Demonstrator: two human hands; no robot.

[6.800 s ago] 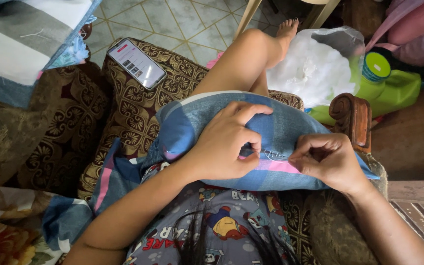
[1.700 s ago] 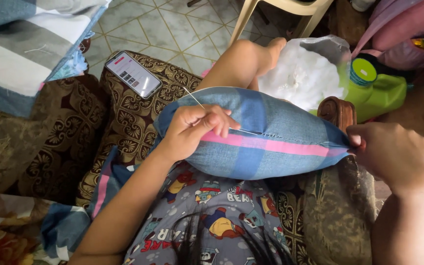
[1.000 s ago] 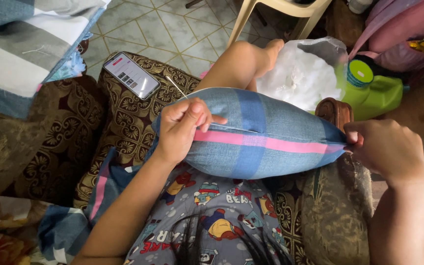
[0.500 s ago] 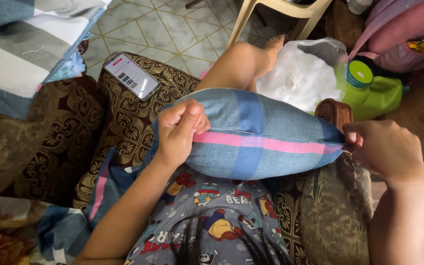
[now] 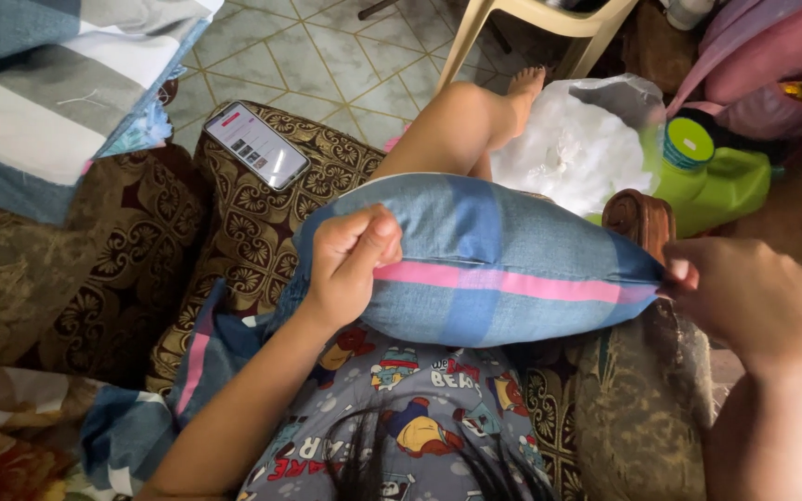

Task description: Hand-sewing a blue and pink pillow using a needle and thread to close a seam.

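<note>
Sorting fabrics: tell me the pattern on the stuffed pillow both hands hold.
Head view: the stuffed pillow is blue plaid with one pink stripe along its length.

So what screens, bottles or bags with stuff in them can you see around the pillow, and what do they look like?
Phone: lying on the brown patterned armrest, upper left; flat rectangle, screen lit white with a red strip.
Green jug: upper right, beside the chair; bright green, round teal-and-green lid.
Clear plastic bag: beside the jug, next to the leg; full of white fluffy stuffing.
</note>
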